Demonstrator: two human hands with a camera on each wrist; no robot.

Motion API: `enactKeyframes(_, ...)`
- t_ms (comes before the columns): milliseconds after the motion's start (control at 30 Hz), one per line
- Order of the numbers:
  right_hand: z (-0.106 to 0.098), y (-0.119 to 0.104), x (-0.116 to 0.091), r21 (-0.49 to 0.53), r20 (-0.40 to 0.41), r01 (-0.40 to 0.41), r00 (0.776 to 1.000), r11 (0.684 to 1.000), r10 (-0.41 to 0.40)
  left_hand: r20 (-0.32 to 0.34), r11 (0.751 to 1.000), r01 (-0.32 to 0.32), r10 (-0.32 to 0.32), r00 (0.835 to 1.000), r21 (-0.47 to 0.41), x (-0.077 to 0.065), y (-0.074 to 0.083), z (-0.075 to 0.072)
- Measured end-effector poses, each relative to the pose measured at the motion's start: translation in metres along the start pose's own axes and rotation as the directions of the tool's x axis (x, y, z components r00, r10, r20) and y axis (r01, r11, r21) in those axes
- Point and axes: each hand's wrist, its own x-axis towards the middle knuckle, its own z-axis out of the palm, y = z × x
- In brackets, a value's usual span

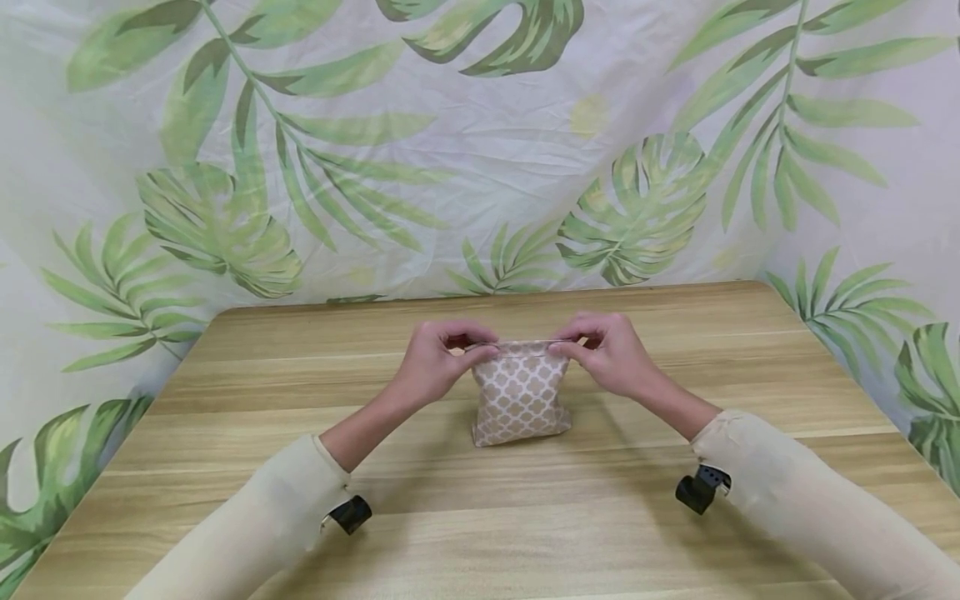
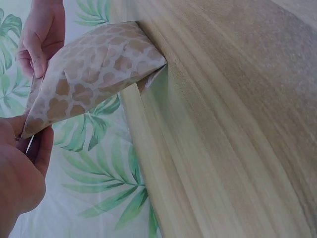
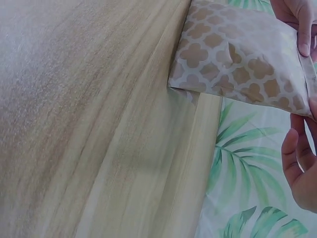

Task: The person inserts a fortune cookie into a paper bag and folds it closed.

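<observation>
A small beige pouch (image 1: 521,396) with a white lattice pattern stands upright near the middle of the wooden table, its bottom edge on the tabletop. The left hand (image 1: 442,358) pinches its top left corner between thumb and fingers. At the top right corner the right hand (image 1: 603,350) pinches the hem the same way. Between the hands the top edge is stretched fairly straight. The left wrist view shows the pouch (image 2: 94,74) bulging, with both hands at its top edge. In the right wrist view the pouch (image 3: 237,59) has a few creases. Its inside is hidden.
The wooden table (image 1: 525,533) has its back edge just beyond the hands. Behind and beside it hangs a white cloth (image 1: 480,150) printed with green leaves. A black wrist camera (image 1: 350,514) sits under the left sleeve, another black camera (image 1: 702,489) under the right.
</observation>
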Motion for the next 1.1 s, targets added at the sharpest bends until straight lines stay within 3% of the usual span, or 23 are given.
enactKeyframes(233, -0.001, -0.003, 0.001, -0.003, -0.003, -0.058, 0.998, 0.998, 0.058, -0.010, 0.997, -0.065, 0.066, 0.998, 0.043, -0.001, -0.002, -0.003)
enactKeyframes(333, 0.000, -0.002, 0.001, -0.002, -0.008, -0.056, 0.998, 0.998, 0.056, 0.004, 0.986, -0.134, 0.134, 0.991, 0.094, 0.000, -0.002, -0.003)
enactKeyframes(467, 0.001, -0.002, 0.000, 0.003, -0.022, -0.040, 0.999, 0.999, 0.040, 0.064, 0.936, -0.268, 0.261, 0.963, 0.226, 0.003, 0.002, -0.002)
enactKeyframes(533, 0.001, -0.002, -0.001, 0.004, -0.032, -0.032, 0.999, 0.999, 0.032, 0.099, 0.909, -0.310, 0.294, 0.951, 0.280, 0.005, 0.006, -0.001)
enactKeyframes(667, 0.002, -0.001, -0.001, 0.000, -0.049, -0.022, 0.999, 1.000, 0.022, 0.156, 0.889, -0.316, 0.278, 0.948, 0.333, 0.011, 0.014, 0.004)
enactKeyframes(800, 0.002, -0.001, -0.001, -0.005, -0.057, -0.018, 0.998, 1.000, 0.018, 0.202, 0.872, -0.288, 0.223, 0.954, 0.396, 0.018, 0.023, 0.008)
enactKeyframes(1033, 0.002, -0.002, -0.002, -0.019, -0.065, 0.002, 0.998, 1.000, -0.003, 0.285, 0.809, -0.262, 0.123, 0.951, 0.526, 0.031, 0.036, 0.017)
enactKeyframes(1100, 0.002, -0.001, -0.002, -0.024, -0.068, 0.007, 0.998, 1.000, -0.009, 0.290, 0.807, -0.246, 0.097, 0.952, 0.538, 0.034, 0.039, 0.019)
